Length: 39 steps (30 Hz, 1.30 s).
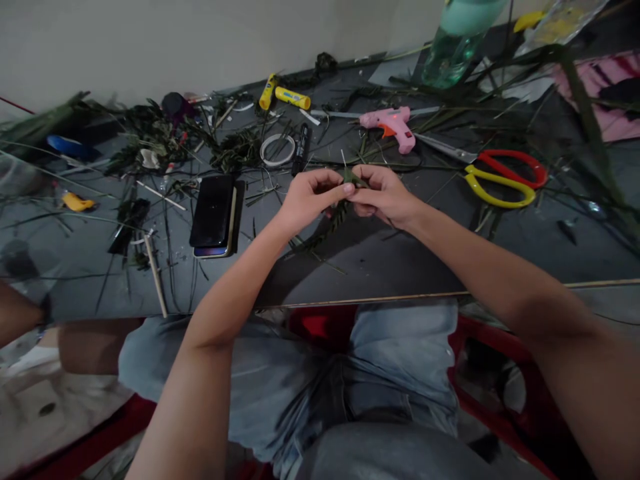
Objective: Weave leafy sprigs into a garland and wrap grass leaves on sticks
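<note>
- Hands met above table (400, 260) centre, just past near edge.
- Left hand (313, 197) pinched leaf (350, 177) between thumb and forefinger; other fingers curled in.
- Right hand (385, 197) gripped same leaf from the other side, fingertips touching left fingertips; both hands closed on it, neither spread.
- Leaf was small, green and folded, mostly hidden by fingers; fold shape could not be told.
- Leaf tail (330, 227) trailed down from the pinch toward table; contact with the surface could not be told.
- Judgement on doing this well: pinch right at the crease, so the strip cannot spring open.
- Judgement: one hand should hold firm while the other works; letting go with both would likely lose the fold.
- Judgement: thin strip looked easy to tear, so press with pads, not nails.
- Judgement: tail should hang free of table litter, or it may snag.
- Phone (214, 212) lay left of hands, near but apart.
- Glue gun (393, 127) lay beyond hands; scissors (505, 179) lay to the right, well apart.
- Tape ring (277, 149), marker (301, 150) and glue sticks (293, 99) lay further back.
- Bottle (460, 40) stood at far right; leaf scraps (150, 133) spread across the back left.
- Another person's arm (20, 313) showed at left edge, not touching anything seen.
</note>
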{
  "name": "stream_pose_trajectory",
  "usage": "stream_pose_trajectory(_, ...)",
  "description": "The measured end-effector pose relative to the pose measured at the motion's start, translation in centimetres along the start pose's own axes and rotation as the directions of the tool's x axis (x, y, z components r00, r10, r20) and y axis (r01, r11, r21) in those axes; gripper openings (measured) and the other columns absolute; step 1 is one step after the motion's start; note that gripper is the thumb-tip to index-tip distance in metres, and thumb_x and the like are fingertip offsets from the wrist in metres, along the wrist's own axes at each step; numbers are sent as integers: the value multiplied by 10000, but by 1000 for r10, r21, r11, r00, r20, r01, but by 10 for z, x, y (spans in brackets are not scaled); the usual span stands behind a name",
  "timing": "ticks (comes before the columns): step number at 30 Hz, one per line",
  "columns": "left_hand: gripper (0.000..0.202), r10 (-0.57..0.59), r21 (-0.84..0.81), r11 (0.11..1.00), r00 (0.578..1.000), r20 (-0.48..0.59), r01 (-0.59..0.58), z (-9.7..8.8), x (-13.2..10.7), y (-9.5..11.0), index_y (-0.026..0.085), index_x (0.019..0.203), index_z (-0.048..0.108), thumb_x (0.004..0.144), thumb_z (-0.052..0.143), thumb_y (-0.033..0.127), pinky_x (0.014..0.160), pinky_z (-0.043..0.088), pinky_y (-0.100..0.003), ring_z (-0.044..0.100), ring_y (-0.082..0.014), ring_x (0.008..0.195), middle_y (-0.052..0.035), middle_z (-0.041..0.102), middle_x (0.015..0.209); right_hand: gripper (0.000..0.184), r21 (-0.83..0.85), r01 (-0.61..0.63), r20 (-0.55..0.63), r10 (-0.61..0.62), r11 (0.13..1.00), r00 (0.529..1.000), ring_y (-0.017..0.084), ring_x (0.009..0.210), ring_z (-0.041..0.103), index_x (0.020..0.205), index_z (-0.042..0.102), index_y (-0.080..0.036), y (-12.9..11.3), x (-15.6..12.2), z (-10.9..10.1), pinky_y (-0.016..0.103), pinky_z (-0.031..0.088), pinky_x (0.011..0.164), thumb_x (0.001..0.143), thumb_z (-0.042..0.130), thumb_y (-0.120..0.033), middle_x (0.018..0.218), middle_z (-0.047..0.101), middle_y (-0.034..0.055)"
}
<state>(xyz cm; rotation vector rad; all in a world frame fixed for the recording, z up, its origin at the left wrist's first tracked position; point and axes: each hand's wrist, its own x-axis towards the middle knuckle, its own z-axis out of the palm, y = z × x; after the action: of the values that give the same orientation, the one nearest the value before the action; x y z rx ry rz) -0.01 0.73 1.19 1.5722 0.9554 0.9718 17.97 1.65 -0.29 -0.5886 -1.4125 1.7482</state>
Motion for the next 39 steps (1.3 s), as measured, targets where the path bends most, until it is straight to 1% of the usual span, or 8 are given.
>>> stream_pose_trajectory(3,479,-29,20,999,999,14,28,4,2,1,174,723,662,807,733,641,459,421,-189,542,-66,491,32,553,553,477,103,-90,65,83,991,994,23,415,346,730,439,-189,-4,0,-2,168,290,389,726,821,-475,539,388,-96)
stream_pose_trajectory(6,433,-53,40,998,997,-51,55,4,5,-5,175,752,678,865,701,593,498,473,-195,616,-92,547,25,559,564,454,114,-88,-10,89,990,996,36,430,420,724,437,-186,-4,1,-4,176,332,399,770,779,-482,558,427,-81)
stream_pose_trajectory(13,326,-86,-106,992,970,-228,63,5,4,-28,218,967,758,826,776,511,670,567,-247,714,-139,792,-10,745,858,502,-162,-26,-147,2,986,989,60,476,526,700,561,-168,9,7,-8,186,404,420,657,893,-542,594,584,-40)
stream_pose_trajectory(20,305,-113,-199,978,962,-247,63,10,6,-34,183,911,791,812,799,472,759,571,-252,728,-136,825,-24,773,826,468,-163,-42,-164,15,986,986,73,511,575,762,661,-129,8,5,-6,189,448,451,786,800,-575,641,644,15)
stream_pose_trajectory(27,246,-127,-265,963,961,-248,59,11,7,-40,177,928,796,819,811,397,788,571,-268,738,-139,817,-32,778,847,400,-229,-29,-200,-18,973,980,64,516,566,738,676,-128,8,5,-9,182,439,464,797,815,-498,639,651,16)
stream_pose_trajectory(34,213,-106,-258,966,956,-275,33,6,3,-35,191,895,792,797,832,376,744,607,-277,727,-121,728,-5,773,825,444,-284,-36,-129,-1,958,992,61,499,540,749,706,-126,4,-1,-11,175,407,433,761,827,-553,614,659,22)
stream_pose_trajectory(36,194,-108,-235,971,955,-277,42,6,2,-34,198,883,791,810,820,376,735,617,-280,720,-113,706,4,770,813,446,-283,-58,-118,25,957,993,72,516,560,751,710,-128,1,-2,-13,185,436,456,747,840,-554,625,666,31)
stream_pose_trajectory(39,194,-151,-210,973,945,-290,91,5,3,-34,205,897,790,835,796,388,740,631,-281,727,-117,731,3,770,804,488,-246,-164,-118,138,955,983,122,566,624,781,720,-127,-3,0,-21,234,502,502,794,780,-611,661,677,60)
